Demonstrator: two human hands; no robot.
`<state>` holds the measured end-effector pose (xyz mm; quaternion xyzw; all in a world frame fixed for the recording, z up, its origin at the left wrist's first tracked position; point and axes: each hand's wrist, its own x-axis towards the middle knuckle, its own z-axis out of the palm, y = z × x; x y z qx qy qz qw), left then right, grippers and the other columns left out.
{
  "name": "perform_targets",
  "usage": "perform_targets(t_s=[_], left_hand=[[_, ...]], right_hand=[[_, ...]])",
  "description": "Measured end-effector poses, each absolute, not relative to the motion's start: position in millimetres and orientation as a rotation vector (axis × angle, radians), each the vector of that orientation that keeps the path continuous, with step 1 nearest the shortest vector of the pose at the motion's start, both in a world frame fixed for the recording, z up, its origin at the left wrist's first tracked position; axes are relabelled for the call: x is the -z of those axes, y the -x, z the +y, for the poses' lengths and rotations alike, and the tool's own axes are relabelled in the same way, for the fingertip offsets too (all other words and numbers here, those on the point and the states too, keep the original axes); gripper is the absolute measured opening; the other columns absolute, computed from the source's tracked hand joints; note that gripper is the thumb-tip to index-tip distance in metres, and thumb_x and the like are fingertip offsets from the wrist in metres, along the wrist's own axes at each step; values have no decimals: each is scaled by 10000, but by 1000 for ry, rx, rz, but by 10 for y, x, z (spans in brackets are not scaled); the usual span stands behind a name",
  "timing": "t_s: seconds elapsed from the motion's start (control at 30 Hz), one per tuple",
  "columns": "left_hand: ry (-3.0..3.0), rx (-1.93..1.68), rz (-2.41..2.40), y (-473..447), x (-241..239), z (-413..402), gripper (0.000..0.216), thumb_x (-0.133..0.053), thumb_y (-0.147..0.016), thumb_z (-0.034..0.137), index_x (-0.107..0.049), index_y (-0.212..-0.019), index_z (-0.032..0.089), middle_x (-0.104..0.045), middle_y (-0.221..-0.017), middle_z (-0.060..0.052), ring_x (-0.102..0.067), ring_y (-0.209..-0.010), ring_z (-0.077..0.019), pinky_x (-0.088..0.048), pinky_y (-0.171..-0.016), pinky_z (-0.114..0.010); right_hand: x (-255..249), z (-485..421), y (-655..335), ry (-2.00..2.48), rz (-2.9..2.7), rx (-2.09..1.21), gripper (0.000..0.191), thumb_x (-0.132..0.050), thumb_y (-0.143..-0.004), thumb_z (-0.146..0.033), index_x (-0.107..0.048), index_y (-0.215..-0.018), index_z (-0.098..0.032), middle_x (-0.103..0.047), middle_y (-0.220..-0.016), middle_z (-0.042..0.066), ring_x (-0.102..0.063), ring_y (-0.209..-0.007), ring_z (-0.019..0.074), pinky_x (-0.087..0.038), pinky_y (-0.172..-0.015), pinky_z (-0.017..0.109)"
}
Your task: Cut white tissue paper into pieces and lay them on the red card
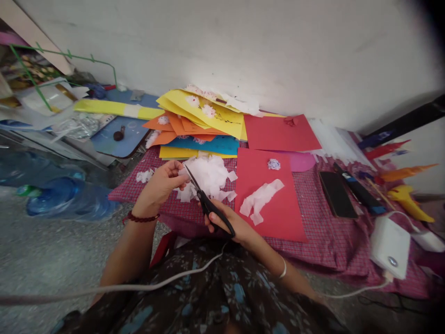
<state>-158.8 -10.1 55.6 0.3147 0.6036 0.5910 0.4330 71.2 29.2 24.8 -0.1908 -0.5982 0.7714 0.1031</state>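
A pair of black-handled scissors [205,200] is in my right hand [222,218], the fingers wrapped round its loops. Its blades point up and to the left, ending beside the fingertips of my left hand [170,178]. Those fingertips are pinched together on what looks like a small piece of white tissue paper [186,178], mostly hidden by the fingers. Just beyond both hands lies a loose heap of cut white tissue paper [208,174] on the checked cloth [167,204]. Further right, a strip of white tissue paper [262,199] rests on a red sheet [274,227], below a small speckled paper ball [274,164].
Behind the heap are stacked yellow sheets [174,104], orange and blue ones, some bearing fluffy paper flowers [208,111]. On the right lie a dark phone [337,195] and a white power bank [390,248] with a cable. Large blue water bottles [69,199] lie at the left.
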Motion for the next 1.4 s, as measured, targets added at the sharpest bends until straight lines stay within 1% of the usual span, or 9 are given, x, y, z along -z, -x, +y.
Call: perform_targets(t_s=[0.23, 0.43, 0.63, 0.73, 0.9, 1.0, 1.13, 1.3, 1.4], left_hand=[[-798, -1471, 1501, 1577, -532, -68, 335, -813, -610, 210, -526, -780, 182, -613, -589, 53, -534, -457, -75, -415, -445, -182], [-771, -1477, 1495, 1568, -524, -43, 342, -809, -601, 201, -530, -797, 186, -620, -599, 53, -537, -463, -77, -417, -453, -185], [-785, -1540, 1542, 1619, -517, -33, 306, -800, -593, 204, -586, -809, 174, -617, -652, 39, -510, -470, -66, -407, -455, -189], [-811, -1592, 1579, 1652, -493, -21, 250, -780, -615, 204, -618, -803, 169, -598, -658, 43, -498, -491, -65, -403, -467, -187], [-910, -1493, 1483, 1665, -489, 56, 340, -752, -579, 120, -681, -909, 165, -699, -898, -28, -583, -639, -94, -436, -521, -188], [-910, -1423, 1340, 1643, -517, 129, 328, -746, -582, 112, -678, -895, 178, -682, -802, -10, -568, -589, -92, -439, -518, -194], [-908, -1464, 1297, 1609, -596, 243, 238, -763, -632, 164, -681, -855, 174, -638, -695, 1, -540, -539, -90, -424, -518, -207], [-1065, -1471, 1434, 1624, -689, 392, 197, -729, -684, 166, -673, -872, 154, -660, -766, -36, -560, -600, -115, -434, -574, -249], [-1326, -1333, 1765, 1612, -741, 378, 233, -680, -751, 163, -681, -984, 151, -669, -894, -46, -582, -692, -137, -437, -642, -284]], right_hand=[[-234, 273, -686, 613, -1695, -2277, 638, -618, -837, -694, -554, -1188, -164, -566, -795, -17, -513, -600, 88, -375, -563, 241], [-191, 287, -670, 661, -1662, -2290, 615, -623, -832, -697, -576, -1137, -166, -547, -710, -42, -471, -490, 72, -306, -466, 224], [-128, 306, -674, 406, -1539, -2473, 706, -522, -843, -773, -584, -1240, -193, -591, -869, 27, -543, -664, 131, -374, -580, 278], [-96, 310, -664, 402, -1415, -2597, 750, -538, -805, -801, -591, -1238, -190, -574, -848, 25, -531, -652, 134, -374, -579, 283], [-140, 334, -647, 331, -1262, -2732, 702, -595, -765, -792, -619, -1163, -215, -551, -794, 3, -504, -634, 138, -356, -596, 286], [-227, 378, -655, 348, -1222, -2774, 742, -602, -709, -827, -618, -1135, -221, -535, -778, -4, -483, -613, 150, -360, -614, 312], [-339, 468, -765, 371, -1211, -2702, 727, -516, -763, -830, -607, -1136, -213, -511, -774, -2, -453, -606, 146, -366, -641, 333], [-347, 533, -1124, 454, -1239, -2481, 720, -535, -772, -806, -583, -1211, -237, -508, -775, 11, -443, -588, 151, -369, -635, 333], [-281, 496, -1402, 579, -1316, -2337, 744, -532, -778, -804, -558, -1272, -248, -524, -796, 28, -453, -606, 167, -372, -635, 343]])
